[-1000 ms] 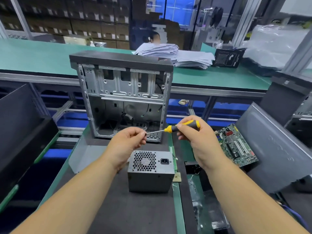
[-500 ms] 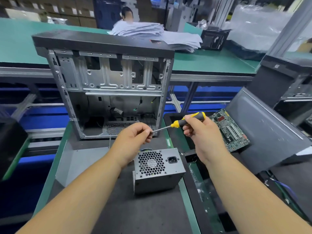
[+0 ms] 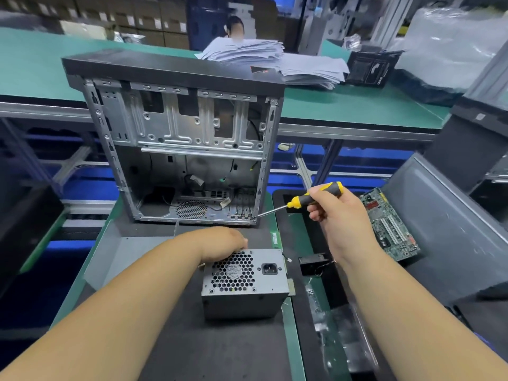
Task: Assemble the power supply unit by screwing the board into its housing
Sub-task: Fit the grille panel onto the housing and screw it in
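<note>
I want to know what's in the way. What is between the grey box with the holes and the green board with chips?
In the head view, the right hand and forearm cross between the power supply and the circuit board. A small black part lies on the mat there.

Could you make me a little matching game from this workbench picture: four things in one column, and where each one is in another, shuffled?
Things:
1. yellow-and-black screwdriver
2. grey metal power supply box with honeycomb fan grille
3. green circuit board
4. stack of white papers

Places:
A. on the far green bench, behind the open grey metal computer case
B. under the left hand
C. held in the right hand
D. leaning at the right, beyond the right hand

Pairs: 1-C, 2-B, 3-D, 4-A
</note>
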A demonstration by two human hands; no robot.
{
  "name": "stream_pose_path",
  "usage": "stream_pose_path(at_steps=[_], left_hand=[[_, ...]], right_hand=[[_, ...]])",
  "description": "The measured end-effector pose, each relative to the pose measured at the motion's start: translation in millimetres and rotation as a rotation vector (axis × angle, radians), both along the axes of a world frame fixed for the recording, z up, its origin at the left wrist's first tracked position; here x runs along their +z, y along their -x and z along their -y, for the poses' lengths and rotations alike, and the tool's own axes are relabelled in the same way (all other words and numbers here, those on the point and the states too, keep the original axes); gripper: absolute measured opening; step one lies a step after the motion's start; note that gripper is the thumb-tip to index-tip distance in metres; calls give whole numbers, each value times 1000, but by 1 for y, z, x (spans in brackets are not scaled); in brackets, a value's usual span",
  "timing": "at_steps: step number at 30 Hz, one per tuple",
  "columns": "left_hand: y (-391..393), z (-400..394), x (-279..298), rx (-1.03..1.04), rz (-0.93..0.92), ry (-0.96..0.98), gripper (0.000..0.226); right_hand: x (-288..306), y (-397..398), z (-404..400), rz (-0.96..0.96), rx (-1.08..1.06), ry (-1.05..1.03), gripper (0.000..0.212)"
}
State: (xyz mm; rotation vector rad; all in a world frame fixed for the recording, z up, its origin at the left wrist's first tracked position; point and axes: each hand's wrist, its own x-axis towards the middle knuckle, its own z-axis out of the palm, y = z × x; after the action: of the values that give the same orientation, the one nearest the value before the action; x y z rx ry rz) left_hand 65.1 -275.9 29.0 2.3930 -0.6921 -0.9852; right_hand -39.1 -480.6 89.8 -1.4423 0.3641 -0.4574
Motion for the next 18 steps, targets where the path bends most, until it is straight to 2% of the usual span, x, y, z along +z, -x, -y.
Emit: stream_pose_path(at_steps=[6, 9, 14, 18], left_hand=[[-1, 9, 7, -135, -32, -79, 26], [-1, 11, 6, -104, -91, -14, 18], [-2, 9, 0, -89, -179, 32, 26], [-5, 8, 0, -149, -173, 44, 29]], right_hand=[[2, -4, 7, -16, 9, 109, 9], [2, -6, 7, -27, 28, 161, 11], [0, -10, 0, -58, 61, 252, 19], [-2, -9, -4, -85, 91, 367, 20]])
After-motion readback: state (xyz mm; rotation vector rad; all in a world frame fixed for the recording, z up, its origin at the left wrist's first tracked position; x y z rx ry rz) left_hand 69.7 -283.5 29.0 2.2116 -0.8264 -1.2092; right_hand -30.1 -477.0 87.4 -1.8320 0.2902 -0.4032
